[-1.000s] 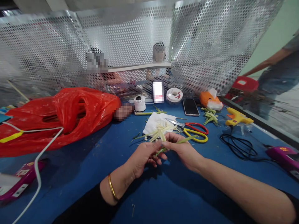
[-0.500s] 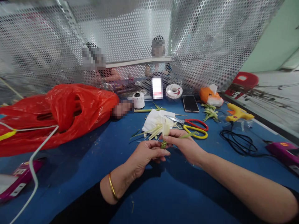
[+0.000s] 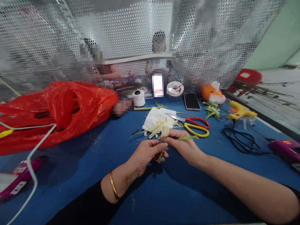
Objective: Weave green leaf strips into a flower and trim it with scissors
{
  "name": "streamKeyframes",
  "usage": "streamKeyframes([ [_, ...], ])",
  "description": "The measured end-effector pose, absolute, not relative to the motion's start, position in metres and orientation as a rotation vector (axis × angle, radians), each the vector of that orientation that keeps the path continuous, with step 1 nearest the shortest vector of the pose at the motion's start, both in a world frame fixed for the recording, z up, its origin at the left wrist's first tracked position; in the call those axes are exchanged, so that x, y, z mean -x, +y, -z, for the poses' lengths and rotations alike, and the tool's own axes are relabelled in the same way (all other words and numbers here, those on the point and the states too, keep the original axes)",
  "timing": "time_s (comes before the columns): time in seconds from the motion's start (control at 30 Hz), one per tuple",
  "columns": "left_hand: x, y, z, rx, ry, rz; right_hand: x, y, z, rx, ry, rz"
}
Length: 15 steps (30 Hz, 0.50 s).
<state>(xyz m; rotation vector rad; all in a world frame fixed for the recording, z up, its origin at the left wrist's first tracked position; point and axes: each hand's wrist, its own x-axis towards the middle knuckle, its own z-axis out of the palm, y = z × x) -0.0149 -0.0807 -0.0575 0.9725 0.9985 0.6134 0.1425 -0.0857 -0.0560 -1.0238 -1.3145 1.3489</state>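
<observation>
My left hand (image 3: 149, 153), wearing a gold bangle at the wrist, pinches a small green plant piece (image 3: 160, 157) whose lower end pokes out below the fingers. My right hand (image 3: 181, 141) meets it fingertip to fingertip and grips a pale leaf strip (image 3: 165, 131) that stands up. A longer green leaf strip (image 3: 188, 137) sticks out to the right from this hand. The fingers hide where these parts join. Just beyond are loose pale strips (image 3: 156, 127) on a white tissue (image 3: 152, 116), with scissors (image 3: 199, 122) with red and yellow handles beside it.
A red plastic bag (image 3: 93, 115) covers the left side. Along the back stand a thread spool (image 3: 139, 99), a lit phone screen (image 3: 157, 86), a ribbon roll (image 3: 175, 90) and a dark phone (image 3: 192, 101). A yellow glue gun (image 3: 242, 111) with black cord lies right.
My left hand has turned the green piece, so its end now points down below the fingers. The pale strip in my right hand leans and sits lower. The view has shifted slightly.
</observation>
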Motion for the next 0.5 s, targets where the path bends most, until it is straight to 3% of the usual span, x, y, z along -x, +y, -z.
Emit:
streamKeyframes([
  [0.5, 0.0129, -0.0821, 0.0551, -1.244, 0.902, -0.730, -0.1450, -0.0798, 0.0644, 0.942, -0.750, -1.768],
])
